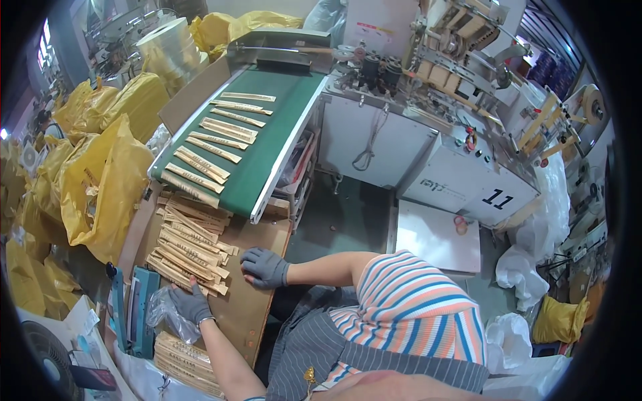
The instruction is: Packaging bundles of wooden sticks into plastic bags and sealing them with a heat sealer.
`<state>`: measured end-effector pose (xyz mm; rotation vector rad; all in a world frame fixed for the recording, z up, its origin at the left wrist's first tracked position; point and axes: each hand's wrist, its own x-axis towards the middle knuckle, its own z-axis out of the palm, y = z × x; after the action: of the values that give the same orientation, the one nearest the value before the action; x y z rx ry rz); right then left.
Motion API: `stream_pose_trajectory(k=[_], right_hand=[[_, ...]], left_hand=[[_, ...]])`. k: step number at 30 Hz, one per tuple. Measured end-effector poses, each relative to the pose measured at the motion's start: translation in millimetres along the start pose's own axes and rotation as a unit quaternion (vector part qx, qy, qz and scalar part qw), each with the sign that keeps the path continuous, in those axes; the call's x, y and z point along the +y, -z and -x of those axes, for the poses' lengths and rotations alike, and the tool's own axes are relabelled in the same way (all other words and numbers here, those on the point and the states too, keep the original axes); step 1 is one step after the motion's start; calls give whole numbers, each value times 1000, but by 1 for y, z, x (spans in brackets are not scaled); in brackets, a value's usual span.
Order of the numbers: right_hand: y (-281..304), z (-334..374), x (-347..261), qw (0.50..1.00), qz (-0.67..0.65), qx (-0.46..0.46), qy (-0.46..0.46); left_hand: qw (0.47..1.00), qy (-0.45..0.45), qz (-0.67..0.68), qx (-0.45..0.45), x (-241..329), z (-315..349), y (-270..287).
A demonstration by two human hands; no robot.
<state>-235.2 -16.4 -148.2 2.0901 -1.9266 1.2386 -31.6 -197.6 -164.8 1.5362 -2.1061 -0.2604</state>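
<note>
My left hand point(190, 304), in a grey glove with bare fingertips, reaches to the near end of a pile of paper-wrapped sticks point(190, 250). Its fingers are apart, touching or almost touching the lowest packets. A crumpled clear plastic bag point(175, 322) lies against the palm; I cannot tell whether any of it is pinched. My right hand point(266, 268), gloved the same way, rests at the right side of the brown board point(244, 314), fingers loosely bent and holding nothing. Beyond the pile, a green conveyor belt point(267, 93) carries several more wrapped sticks point(227, 130).
A teal bag sealer point(142, 311) stands left of my left hand. Bundled sticks point(184, 361) lie nearer me. Yellow sacks point(103, 187) crowd the left, and a black fan point(50, 361) sits lower left. A white machine cabinet point(461, 177) stands to the right of the belt.
</note>
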Motion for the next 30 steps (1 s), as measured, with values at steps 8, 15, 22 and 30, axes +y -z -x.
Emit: stream_pose_trajectory(k=[8, 15, 22, 30], right_hand=[[1, -1, 0, 1000, -8, 2, -3], [-1, -3, -1, 999, -39, -16, 9], [74, -103, 19, 968, 15, 107, 227], [126, -258, 249, 897, 210, 46, -387]], left_hand=[[1000, -2, -15, 9, -1, -1, -4], [1000, 2, 28, -11, -9, 2, 3], [1000, -4, -1, 18, -1, 8, -2], [1000, -1, 1, 30, 16, 3, -3]])
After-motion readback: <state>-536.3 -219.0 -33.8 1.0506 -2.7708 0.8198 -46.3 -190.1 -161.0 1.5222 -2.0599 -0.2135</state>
